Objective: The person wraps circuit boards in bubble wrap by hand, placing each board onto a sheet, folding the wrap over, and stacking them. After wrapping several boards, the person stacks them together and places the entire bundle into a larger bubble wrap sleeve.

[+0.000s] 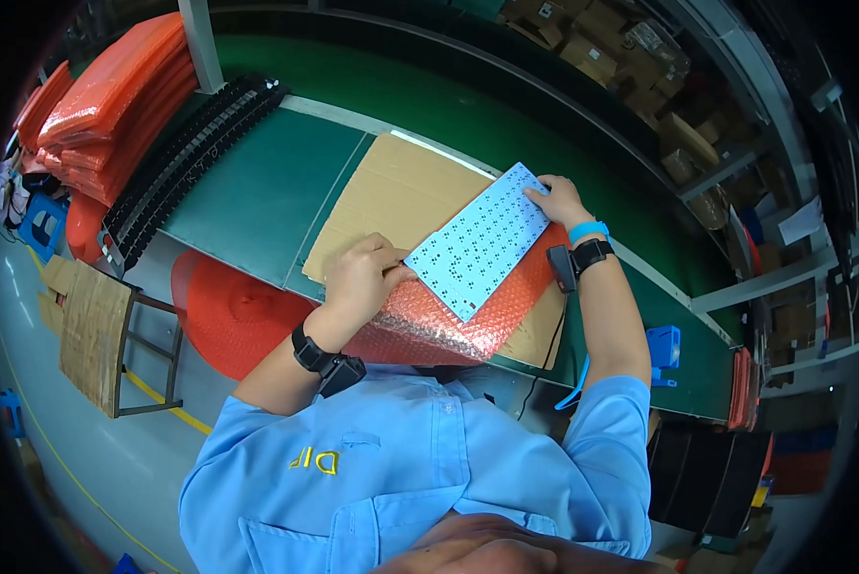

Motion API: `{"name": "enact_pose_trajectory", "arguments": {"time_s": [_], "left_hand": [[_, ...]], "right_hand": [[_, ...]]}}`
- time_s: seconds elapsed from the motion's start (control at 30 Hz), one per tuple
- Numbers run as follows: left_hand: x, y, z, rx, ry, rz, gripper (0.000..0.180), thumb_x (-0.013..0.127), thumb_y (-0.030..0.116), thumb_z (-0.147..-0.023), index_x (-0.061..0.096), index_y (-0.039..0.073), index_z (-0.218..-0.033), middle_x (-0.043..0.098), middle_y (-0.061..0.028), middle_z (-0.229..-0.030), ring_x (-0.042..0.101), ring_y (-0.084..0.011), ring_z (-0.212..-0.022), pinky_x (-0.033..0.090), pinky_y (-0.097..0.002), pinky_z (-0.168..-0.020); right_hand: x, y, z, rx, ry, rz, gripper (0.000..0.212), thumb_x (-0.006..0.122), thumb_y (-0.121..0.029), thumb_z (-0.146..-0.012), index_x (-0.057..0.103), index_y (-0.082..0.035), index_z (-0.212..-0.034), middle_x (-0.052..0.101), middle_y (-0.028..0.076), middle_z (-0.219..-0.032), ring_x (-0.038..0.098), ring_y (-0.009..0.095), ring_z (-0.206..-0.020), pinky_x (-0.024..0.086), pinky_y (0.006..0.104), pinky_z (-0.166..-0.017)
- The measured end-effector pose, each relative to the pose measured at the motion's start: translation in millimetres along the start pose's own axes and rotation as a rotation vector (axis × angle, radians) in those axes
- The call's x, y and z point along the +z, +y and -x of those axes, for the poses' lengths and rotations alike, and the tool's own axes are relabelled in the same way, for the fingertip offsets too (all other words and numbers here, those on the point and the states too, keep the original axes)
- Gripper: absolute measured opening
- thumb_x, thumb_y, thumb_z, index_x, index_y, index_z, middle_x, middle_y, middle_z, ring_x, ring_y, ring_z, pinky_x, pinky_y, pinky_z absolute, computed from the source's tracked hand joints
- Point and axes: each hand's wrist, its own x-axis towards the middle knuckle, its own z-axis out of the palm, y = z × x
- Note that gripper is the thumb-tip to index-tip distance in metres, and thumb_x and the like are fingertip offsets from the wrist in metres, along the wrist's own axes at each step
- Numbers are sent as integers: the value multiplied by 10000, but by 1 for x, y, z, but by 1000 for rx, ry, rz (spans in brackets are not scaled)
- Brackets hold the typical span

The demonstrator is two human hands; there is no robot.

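A pale blue keyboard circuit board, dotted with rows of small black marks, lies slantwise over red bubble wrap. My right hand grips its far right corner, thumb on the upper face. At the board's near left corner my left hand is closed, the fingertips pinching beside the bubble wrap and partly hiding what they grip. Beneath both lies a flat sheet of brown cardboard on the green worktable.
Stacked red bubble-wrap packs stand far left, beside a long black slotted rack. A red round stool and a wooden-topped stand are at left. A blue device sits right. Cartons fill the back shelves.
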Motion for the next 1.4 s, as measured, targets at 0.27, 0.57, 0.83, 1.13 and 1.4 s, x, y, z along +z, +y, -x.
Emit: {"name": "enact_pose_trajectory", "arguments": {"time_s": [0.27, 0.57, 0.83, 1.13, 1.4], "left_hand": [[-3, -3, 1, -2, -35, -8, 236, 843, 226, -719, 798, 123, -926, 660, -47, -805, 667, -251, -744, 523, -367, -645], [-19, -5, -2, 55, -224, 281, 374, 797, 130, -809, 685, 49, -1157, 663, -95, -873, 675, -235, -792, 532, -336, -716], [-64, 22, 18, -131, -431, 706, 319, 796, 150, -842, 674, -3, -1094, 705, -129, -998, 690, -236, -885, 538, -332, -778], [-71, -81, 109, -272, -524, 61, 222, 792, 227, -821, 767, 40, -938, 719, -190, -840, 696, -404, -795, 551, -411, -718], [-35, -282, 215, -945, 160, -419, 239, 627, 196, -916, 752, 123, -1106, 751, -173, -993, 720, -355, -933, 571, -430, -808]], "right_hand": [[-28, -22, -8, 153, -281, -200, 477, 818, -268, -833, 672, 6, -1195, 714, 175, -1107, 690, 270, -1032, 515, 352, -951], [-177, -62, 49, -318, -397, -566, 586, 894, -139, -677, 623, -33, -1186, 705, 64, -1030, 676, 177, -952, 536, 343, -931], [-289, -31, 206, -663, -215, -346, 575, 861, -143, -669, 628, -13, -1179, 661, 92, -1139, 648, 199, -1048, 520, 346, -931], [-352, 6, 257, -488, 333, -589, 478, 781, -108, -753, 612, -11, -1189, 723, 116, -1072, 713, 220, -936, 564, 358, -901], [-341, -6, 229, -445, 210, -626, 497, 779, -81, -780, 597, -3, -1235, 725, 102, -1050, 713, 186, -923, 571, 341, -886]]}}
